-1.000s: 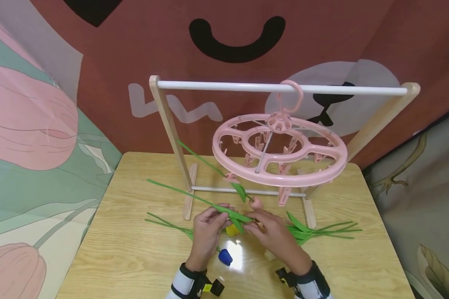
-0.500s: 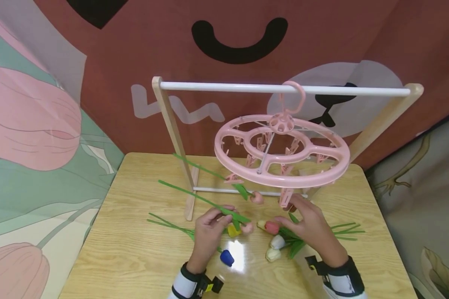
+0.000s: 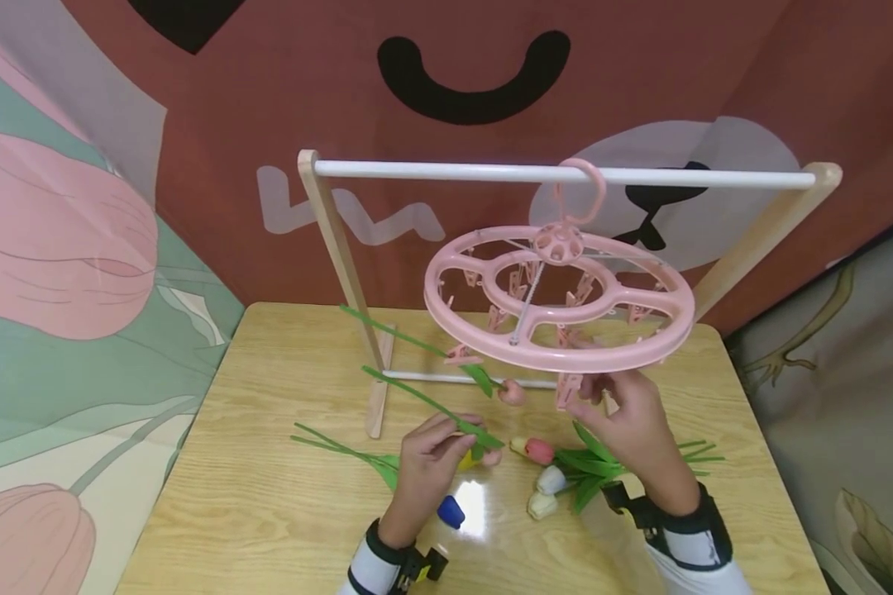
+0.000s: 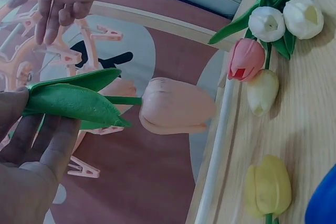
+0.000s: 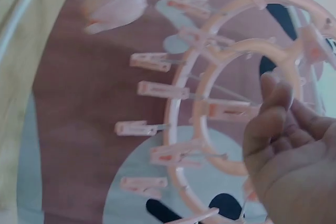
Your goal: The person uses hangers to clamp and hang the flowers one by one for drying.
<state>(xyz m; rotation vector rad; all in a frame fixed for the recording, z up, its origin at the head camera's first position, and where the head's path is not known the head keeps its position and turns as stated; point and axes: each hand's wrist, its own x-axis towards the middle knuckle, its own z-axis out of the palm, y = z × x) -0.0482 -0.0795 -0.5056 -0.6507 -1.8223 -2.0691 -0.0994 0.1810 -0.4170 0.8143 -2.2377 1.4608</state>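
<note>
My left hand [image 3: 432,463] pinches a pink artificial tulip by its stem and leaves. In the left wrist view, the bloom of this tulip [image 4: 176,106] points right. My right hand [image 3: 632,421] is raised beside a hanging clothespin [image 3: 568,391] on the front of a round pink clip hanger [image 3: 558,357]. Its fingers look loosely bent; whether they touch the clothespin cannot be told. A second pink tulip [image 3: 511,392] hangs slanted from another clothespin [image 3: 461,355] at the hanger's left front.
A wooden rack with a white rail [image 3: 446,170] carries the hanger. Several tulips, white, cream and red-pink [image 3: 539,451], lie on the table [image 3: 268,512] at the right. A blue tulip [image 3: 451,512] and a yellow tulip [image 4: 268,184] lie at the left.
My right hand has let go of the held tulip and moved right and up to the front clothespin. My left hand has shifted slightly right with the tulip.
</note>
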